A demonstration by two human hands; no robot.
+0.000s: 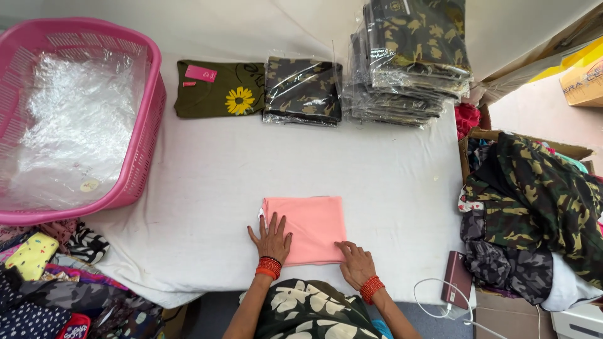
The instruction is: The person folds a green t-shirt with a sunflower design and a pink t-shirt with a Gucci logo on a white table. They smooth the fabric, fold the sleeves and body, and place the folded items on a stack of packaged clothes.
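A folded peach-pink garment [311, 227] lies flat on the white table cover [207, 182] near its front edge. My left hand [271, 237] rests palm down with spread fingers on the garment's lower left corner. My right hand [355, 262] presses on its lower right corner, fingers bent. Both wrists wear red bangles. Neither hand grips anything.
A pink basket [135, 157] lined with clear plastic bags sits at the left. At the back lie an olive shirt with a yellow flower [220, 89], a bagged camouflage garment [303, 89] and a tall stack of bagged camouflage garments [408, 59]. Loose camouflage clothes [534, 207] fill a box at the right; a maroon power bank [456, 277] with cable lies nearby.
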